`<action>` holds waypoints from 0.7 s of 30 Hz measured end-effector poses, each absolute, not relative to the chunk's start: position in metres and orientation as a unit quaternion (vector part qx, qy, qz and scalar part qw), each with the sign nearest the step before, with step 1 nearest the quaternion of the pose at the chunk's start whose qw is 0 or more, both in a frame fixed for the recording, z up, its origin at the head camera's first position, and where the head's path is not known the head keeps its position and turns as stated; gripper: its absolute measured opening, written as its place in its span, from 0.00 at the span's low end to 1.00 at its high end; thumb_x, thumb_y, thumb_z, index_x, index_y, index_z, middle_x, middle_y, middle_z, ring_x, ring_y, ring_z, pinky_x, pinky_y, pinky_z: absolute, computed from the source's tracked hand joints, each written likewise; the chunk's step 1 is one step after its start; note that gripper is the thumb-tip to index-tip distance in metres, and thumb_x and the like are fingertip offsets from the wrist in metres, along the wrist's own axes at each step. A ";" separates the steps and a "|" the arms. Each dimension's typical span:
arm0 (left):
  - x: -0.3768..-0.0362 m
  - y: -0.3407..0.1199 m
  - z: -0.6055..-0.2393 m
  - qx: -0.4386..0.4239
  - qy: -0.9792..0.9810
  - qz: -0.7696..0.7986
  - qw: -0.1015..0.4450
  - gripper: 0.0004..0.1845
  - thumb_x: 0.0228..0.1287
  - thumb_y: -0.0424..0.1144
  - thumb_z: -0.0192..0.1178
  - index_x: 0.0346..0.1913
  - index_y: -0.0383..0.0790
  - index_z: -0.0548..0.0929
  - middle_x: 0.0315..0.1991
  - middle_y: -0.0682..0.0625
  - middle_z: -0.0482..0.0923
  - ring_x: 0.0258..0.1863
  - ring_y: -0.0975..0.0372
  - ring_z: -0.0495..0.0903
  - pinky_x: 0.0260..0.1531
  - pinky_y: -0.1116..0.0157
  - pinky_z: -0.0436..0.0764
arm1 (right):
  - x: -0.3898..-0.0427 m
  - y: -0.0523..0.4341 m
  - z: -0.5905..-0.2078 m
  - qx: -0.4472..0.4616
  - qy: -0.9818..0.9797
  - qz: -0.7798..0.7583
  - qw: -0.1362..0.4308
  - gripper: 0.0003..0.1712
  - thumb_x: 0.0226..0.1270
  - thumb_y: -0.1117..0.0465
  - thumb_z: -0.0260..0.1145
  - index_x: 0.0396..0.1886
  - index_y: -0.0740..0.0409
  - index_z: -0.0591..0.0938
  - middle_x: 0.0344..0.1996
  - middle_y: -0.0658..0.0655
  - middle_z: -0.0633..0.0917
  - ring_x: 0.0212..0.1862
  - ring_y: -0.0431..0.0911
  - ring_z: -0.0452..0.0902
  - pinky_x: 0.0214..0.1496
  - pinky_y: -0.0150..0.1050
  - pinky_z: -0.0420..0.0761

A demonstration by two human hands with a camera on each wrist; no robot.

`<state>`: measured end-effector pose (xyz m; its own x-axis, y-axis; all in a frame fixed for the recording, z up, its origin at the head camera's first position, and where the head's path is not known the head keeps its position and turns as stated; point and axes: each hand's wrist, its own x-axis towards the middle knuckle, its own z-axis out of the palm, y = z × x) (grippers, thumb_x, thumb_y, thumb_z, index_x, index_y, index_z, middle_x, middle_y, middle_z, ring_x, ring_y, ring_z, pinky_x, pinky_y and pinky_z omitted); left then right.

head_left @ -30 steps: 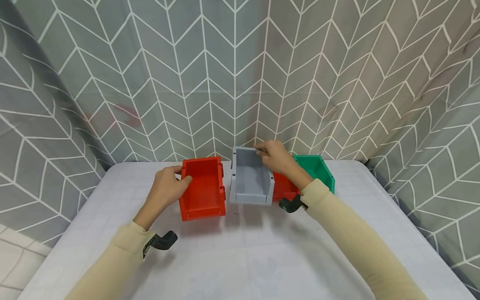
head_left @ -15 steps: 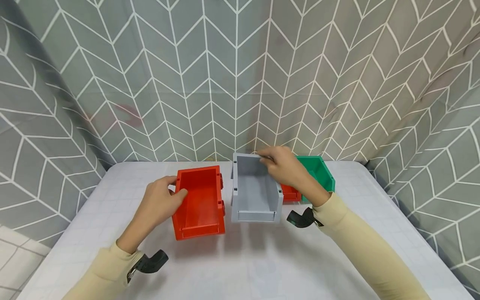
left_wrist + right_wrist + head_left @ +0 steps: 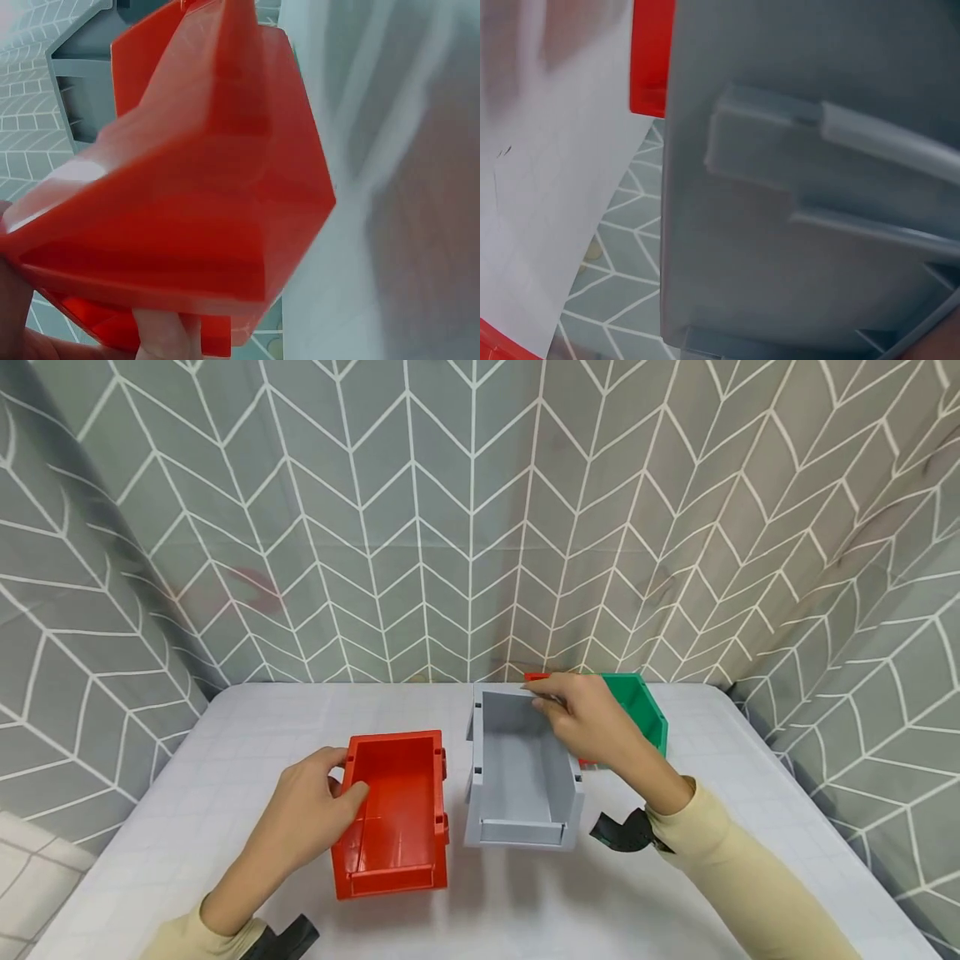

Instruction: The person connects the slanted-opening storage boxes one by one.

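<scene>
My left hand (image 3: pixel 309 802) pinches the left wall of a red storage bin (image 3: pixel 401 810), thumb inside and fingers outside. In the left wrist view this red bin (image 3: pixel 225 172) fills the middle, tilted, with fingertips at its lower edge. A grey storage bin (image 3: pixel 521 768) hangs just right of it, a narrow gap between the two. The right hand (image 3: pixel 592 714) pinches the grey bin's back right rim. Up close in the right wrist view is the grey bin's ribbed side (image 3: pixel 795 202). Both bins look bare inside and appear raised, with shadows beneath.
Behind the right hand, a green bin (image 3: pixel 637 710) stands at the table's back right. Another red bin (image 3: pixel 535 677) beside it is mostly hidden by the hand and grey bin. The white table (image 3: pixel 255 727) ends at a patterned grey curtain (image 3: pixel 420 527).
Both hands have drawn the red and grey bins toward the body, away from the curtain. The grey bin has also shifted slightly right. The green bin has stayed put.
</scene>
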<state>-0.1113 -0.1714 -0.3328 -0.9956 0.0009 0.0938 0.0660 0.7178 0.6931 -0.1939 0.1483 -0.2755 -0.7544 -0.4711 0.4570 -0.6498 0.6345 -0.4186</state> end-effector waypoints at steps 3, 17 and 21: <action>-0.104 -0.170 -0.335 -0.014 -0.925 -0.378 0.040 0.21 0.58 0.35 0.59 0.56 0.34 0.74 0.41 0.44 0.75 0.24 0.58 0.74 0.17 0.69 0.79 | -0.186 0.150 -0.275 0.314 -0.892 0.288 0.148 0.13 0.60 0.68 0.63 0.44 0.59 0.85 0.37 0.52 0.84 0.27 0.41 0.73 0.27 0.35 0.75; -0.083 -0.159 -0.369 0.010 -0.909 -0.417 -0.004 0.20 0.53 0.32 0.63 0.52 0.38 0.77 0.37 0.48 0.74 0.25 0.60 0.75 0.16 0.69 0.80 | -0.147 0.147 -0.289 0.323 -0.894 0.287 0.122 0.16 0.59 0.69 0.65 0.47 0.56 0.85 0.37 0.47 0.84 0.34 0.38 0.74 0.36 0.32 0.79; -0.081 -0.156 -0.374 0.006 -0.907 -0.420 -0.011 0.17 0.55 0.31 0.61 0.49 0.37 0.78 0.37 0.49 0.74 0.25 0.60 0.75 0.16 0.70 0.79 | -0.141 0.146 -0.292 0.319 -0.896 0.288 0.116 0.15 0.59 0.70 0.65 0.45 0.56 0.85 0.35 0.45 0.83 0.34 0.36 0.74 0.36 0.30 0.79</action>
